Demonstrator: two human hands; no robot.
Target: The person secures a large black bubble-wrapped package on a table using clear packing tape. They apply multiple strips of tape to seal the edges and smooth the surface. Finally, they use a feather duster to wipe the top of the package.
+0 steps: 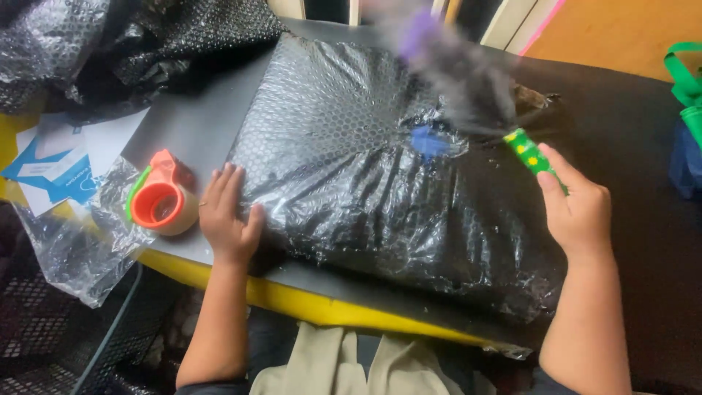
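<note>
— What do the hands do now?

— The left hand [228, 217] lies flat, fingers spread, on the left edge of the black bubble-wrapped parcel [380, 190], which covers the middle of the table [197, 124]. The right hand [578, 212] is closed around a green stick with yellow flowers [532, 155].

— And beside the left hand?

— An orange tape dispenser [161, 199].

- Bubble-wrapped parcel [380, 175] fills the middle of the counter [197, 124].
- Orange tape dispenser [161, 201] and clear plastic [73, 256] block the left edge.
- Bare counter strip lies open between dispenser and parcel.
- Dark surface right of the parcel is open.
</note>
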